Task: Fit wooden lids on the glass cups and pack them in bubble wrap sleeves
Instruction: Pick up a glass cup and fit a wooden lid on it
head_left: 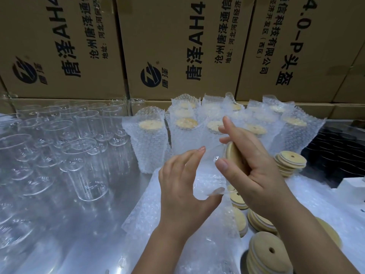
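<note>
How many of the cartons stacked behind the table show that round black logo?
2. One is on the far-left carton, the other on the middle carton, above the sleeved cups. The right-hand carton shows none, though its face runs out of view.

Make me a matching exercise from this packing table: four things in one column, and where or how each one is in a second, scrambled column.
Things
1. bare glass cups
2. sleeved cups
3. loose wooden lids
4. held cup

States
A. stacked in piles on the right
B. tilted, gripped by the left hand, with the right hand holding a lid at its mouth
C. standing uncovered on the left
D. upright at the back, lidded, in bubble wrap

Pairs: 1-C, 2-D, 3-A, 4-B
</note>
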